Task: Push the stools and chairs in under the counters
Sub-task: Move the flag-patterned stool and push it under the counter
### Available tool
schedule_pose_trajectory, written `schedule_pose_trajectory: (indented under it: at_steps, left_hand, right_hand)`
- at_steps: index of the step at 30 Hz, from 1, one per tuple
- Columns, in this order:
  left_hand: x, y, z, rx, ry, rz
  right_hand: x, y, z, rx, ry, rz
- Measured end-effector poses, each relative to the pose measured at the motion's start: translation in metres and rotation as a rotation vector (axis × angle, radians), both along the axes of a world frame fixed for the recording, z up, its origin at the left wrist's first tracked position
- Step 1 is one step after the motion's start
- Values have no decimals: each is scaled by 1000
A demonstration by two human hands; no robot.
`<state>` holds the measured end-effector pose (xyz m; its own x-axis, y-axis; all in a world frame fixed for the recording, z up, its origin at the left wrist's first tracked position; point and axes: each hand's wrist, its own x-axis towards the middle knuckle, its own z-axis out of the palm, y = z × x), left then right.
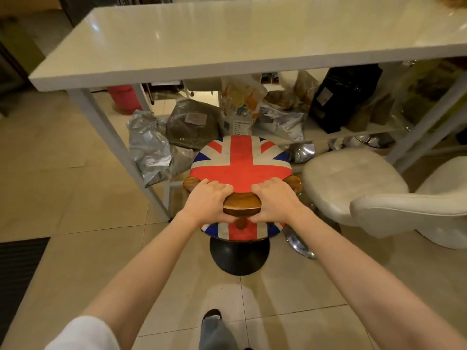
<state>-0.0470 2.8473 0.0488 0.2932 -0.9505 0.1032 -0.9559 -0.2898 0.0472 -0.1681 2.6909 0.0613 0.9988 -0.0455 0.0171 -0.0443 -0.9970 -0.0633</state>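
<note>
A stool point(240, 164) with a Union Jack seat, a low wooden backrest and a round black base stands on the tiled floor in front of the white counter point(227, 41). My left hand point(208, 202) and my right hand point(274, 200) both grip the wooden backrest from either side, fingers curled over its top edge. The seat's far edge sits just below the counter's front edge. A white padded chair point(353, 183) with a chrome base stands to the right of the stool, outside the counter.
Under the counter, a low shelf holds foil bags point(149, 147), a printed sack point(240, 107) and a black bag point(341, 97). A white counter leg point(113, 137) slants down left of the stool. Chrome stool bases point(302, 151) lie beyond. A dark mat point(17, 274) lies at the left.
</note>
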Motion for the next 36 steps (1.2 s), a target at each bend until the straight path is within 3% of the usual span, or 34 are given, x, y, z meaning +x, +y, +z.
schedule_pose_trajectory:
  at_steps: [4, 36]
  left_hand:
    - [4, -2, -2, -44, -77, -34]
    - [92, -75, -11, -182, -131, -9]
  right_hand:
    - [3, -4, -4, -39, -40, 24]
    - [95, -77, -15, -122, -195, -6]
